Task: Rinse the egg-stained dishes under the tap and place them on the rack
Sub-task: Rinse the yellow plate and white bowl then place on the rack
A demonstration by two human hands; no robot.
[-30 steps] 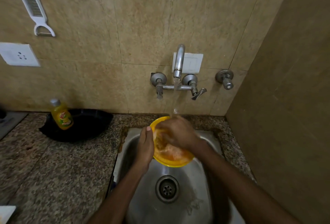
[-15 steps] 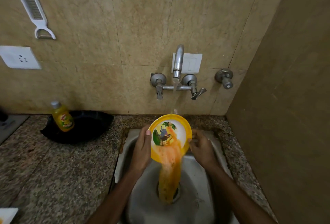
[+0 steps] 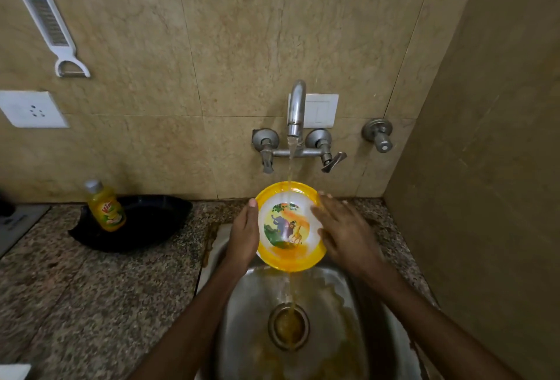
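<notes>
A yellow-rimmed plate (image 3: 286, 228) with an animal picture is held tilted over the steel sink (image 3: 248, 313), under the running tap (image 3: 295, 106). Water strikes its upper rim and yellow egg-tinted water runs off its lower edge into the drain (image 3: 288, 326). My left hand (image 3: 244, 234) grips the plate's left rim, thumb on the front. My right hand (image 3: 345, 234) lies flat with fingers spread against the plate's right side. Orange residue sits at the plate's lower inside. No rack is in view.
A yellow dish-soap bottle (image 3: 106, 206) stands on a black pan (image 3: 145, 222) on the granite counter (image 3: 91, 288) left of the sink. A grater-peeler (image 3: 51, 28) and a socket (image 3: 31, 109) are on the tiled wall. A side wall (image 3: 485, 167) closes the right.
The right hand stopped rubbing inside the plate and moved to its right side. The plate tipped up to face me, and the thick yellow spill thinned to a narrow stream.
</notes>
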